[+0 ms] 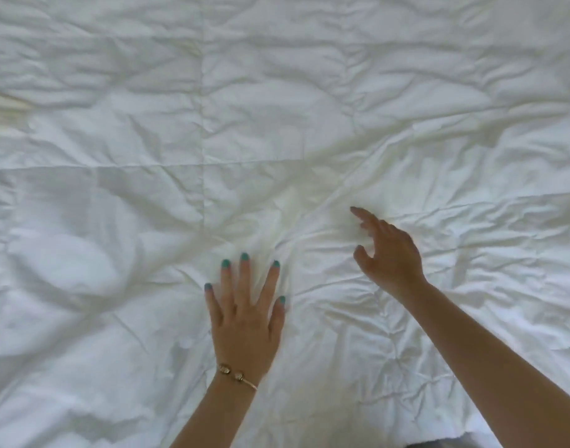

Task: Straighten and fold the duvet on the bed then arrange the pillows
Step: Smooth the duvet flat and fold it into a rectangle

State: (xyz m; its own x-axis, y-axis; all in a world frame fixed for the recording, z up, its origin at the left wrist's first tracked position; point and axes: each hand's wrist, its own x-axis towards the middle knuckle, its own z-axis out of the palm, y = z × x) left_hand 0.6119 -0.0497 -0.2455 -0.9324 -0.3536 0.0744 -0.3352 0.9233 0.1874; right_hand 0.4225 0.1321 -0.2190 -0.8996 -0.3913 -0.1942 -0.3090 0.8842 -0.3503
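Your hands on the white duvet [277,124]

Your left hand [244,321] presses flat, fingers spread; your right hand [390,253] hovers, loosely open, holding nothing.

Left hand [244,318] flat, fingers spread; right hand [387,253] loosely open.

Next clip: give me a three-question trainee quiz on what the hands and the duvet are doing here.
1. True or false: the left hand lies flat, fingers spread, on the duvet.
2. Which wrist wears the bracelet?
3. The right hand is: A) gripping a pillow, B) open with fingers relaxed, holding nothing, C) out of view.

Key: 1 true; 2 left; 3 B. The duvet looks wrinkled, not yet folded.
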